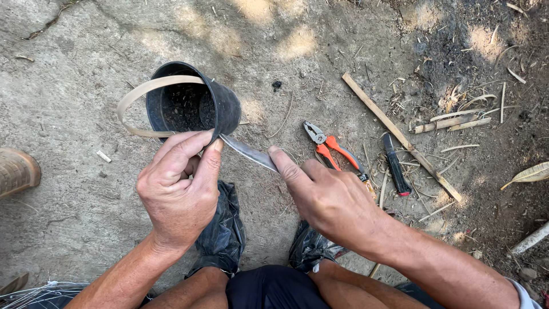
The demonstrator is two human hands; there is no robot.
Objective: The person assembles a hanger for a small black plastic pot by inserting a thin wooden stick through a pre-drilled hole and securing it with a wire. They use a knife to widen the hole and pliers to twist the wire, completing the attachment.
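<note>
My left hand (180, 189) grips the rim of a black plastic pot (194, 106) tipped on its side, together with a thin pale bamboo strip (134, 94) bent into a loop across the pot's mouth. My right hand (329, 197) holds a knife, index finger stretched along the grey blade (249, 153). The blade's tip reaches under my left thumb, where the strip's ends meet at the pot's edge. The knife's handle is hidden in my fist.
Orange-handled pliers (331, 149) and a black-handled tool (396, 166) lie on the ground to the right, beside a long bamboo stick (400, 137) and loose bamboo slivers. Black plastic (226, 223) covers my feet. A brown shoe (17, 171) shows at the left edge.
</note>
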